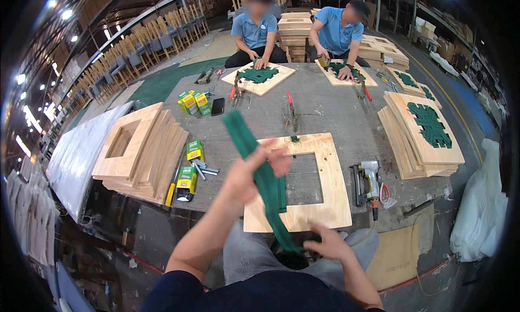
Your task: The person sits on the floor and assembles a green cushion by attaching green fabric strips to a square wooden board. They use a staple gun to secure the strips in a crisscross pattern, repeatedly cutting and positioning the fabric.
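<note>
A long green webbing strap point(266, 195) runs slantwise across my view, its upper end blurred by motion. My left hand point(250, 176) grips it near the middle, over the left side of a pale wooden frame point(334, 190). Through the frame's square opening the grey tabletop shows. Another length of green webbing point(282, 195) lies along the opening's left edge, partly covered by the strap. My right hand point(331, 245) is below the frame's near edge, its fingers apart, close to the strap's lower end. A small dark green bit point(294, 139) sits on the far rail.
Stacked wooden frames point(143, 155) stand left; more frames point(395, 141), the top one woven with green webbing, stand right. A nail gun point(371, 184) with hose lies right of my frame. Yellow-green boxes point(187, 179), a phone point(218, 106) and pliers point(293, 111) lie about. Two co-workers sit opposite.
</note>
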The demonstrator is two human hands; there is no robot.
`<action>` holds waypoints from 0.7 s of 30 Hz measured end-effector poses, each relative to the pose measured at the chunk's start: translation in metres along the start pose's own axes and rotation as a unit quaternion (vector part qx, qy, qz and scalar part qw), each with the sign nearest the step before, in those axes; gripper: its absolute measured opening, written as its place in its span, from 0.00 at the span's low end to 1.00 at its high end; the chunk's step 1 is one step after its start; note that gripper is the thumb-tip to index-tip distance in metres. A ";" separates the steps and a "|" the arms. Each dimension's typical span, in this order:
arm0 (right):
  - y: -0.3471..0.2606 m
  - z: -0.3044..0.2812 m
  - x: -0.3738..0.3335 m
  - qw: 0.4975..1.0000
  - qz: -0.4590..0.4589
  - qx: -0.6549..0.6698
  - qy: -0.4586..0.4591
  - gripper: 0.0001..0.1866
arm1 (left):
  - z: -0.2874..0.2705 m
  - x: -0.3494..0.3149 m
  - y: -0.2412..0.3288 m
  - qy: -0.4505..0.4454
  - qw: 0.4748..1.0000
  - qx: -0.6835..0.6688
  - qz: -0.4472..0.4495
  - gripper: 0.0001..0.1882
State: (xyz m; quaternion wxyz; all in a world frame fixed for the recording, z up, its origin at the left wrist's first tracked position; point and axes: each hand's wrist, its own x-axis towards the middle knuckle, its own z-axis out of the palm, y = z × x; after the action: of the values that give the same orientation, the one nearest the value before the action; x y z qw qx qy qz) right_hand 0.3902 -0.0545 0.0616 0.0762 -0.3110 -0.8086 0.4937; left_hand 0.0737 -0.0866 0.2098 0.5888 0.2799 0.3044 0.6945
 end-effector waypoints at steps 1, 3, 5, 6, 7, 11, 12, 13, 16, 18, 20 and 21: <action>-0.020 -0.002 0.013 0.991 -0.065 0.092 0.073 0.33 | 0.018 -0.009 -0.021 -0.012 0.999 -0.014 -0.029 0.30; -0.054 -0.003 0.033 0.971 -0.116 0.189 0.094 0.25 | 0.035 -0.026 -0.055 -0.018 0.997 -0.034 -0.069 0.29; -0.075 -0.012 0.041 0.976 -0.092 0.197 0.012 0.19 | 0.044 -0.029 -0.070 -0.009 0.996 -0.035 -0.079 0.28; -0.074 -0.008 0.039 0.973 -0.060 0.222 -0.002 0.16 | 0.040 -0.028 -0.070 0.016 0.996 -0.034 -0.082 0.28; -0.067 0.000 0.033 0.969 -0.030 0.244 -0.014 0.15 | 0.034 -0.025 -0.069 0.038 0.995 -0.033 -0.084 0.28; -0.034 0.034 0.005 0.956 0.012 0.293 -0.015 0.12 | 0.011 -0.022 -0.069 0.120 0.990 -0.008 -0.079 0.25; -0.025 0.040 0.000 0.956 0.017 0.291 -0.032 0.12 | 0.007 -0.024 -0.072 0.130 0.988 -0.004 -0.082 0.24; -0.012 0.044 -0.004 0.956 0.027 0.287 -0.045 0.12 | 0.010 -0.024 -0.079 0.120 0.988 -0.003 -0.096 0.23; -0.007 0.032 -0.003 0.943 0.003 0.332 -0.008 0.23 | 0.022 -0.035 -0.096 0.086 0.986 0.046 -0.138 0.22; -0.024 0.001 0.007 0.919 -0.026 0.382 0.097 0.25 | 0.028 -0.044 -0.110 0.077 0.984 0.068 -0.146 0.20; -0.058 -0.023 0.020 0.900 -0.064 0.411 0.129 0.20 | 0.022 -0.053 -0.132 0.058 0.985 0.088 -0.139 0.18; -0.071 -0.030 0.021 0.898 -0.024 0.422 0.121 0.16 | 0.030 -0.056 -0.134 0.049 0.985 0.087 -0.141 0.16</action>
State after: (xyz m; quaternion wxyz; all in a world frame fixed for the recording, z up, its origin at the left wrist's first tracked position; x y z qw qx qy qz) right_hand 0.3563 -0.0426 0.1323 0.3092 -0.2878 -0.5164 0.7449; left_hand 0.1916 -0.1233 0.1271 0.6386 0.2499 0.4282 0.5886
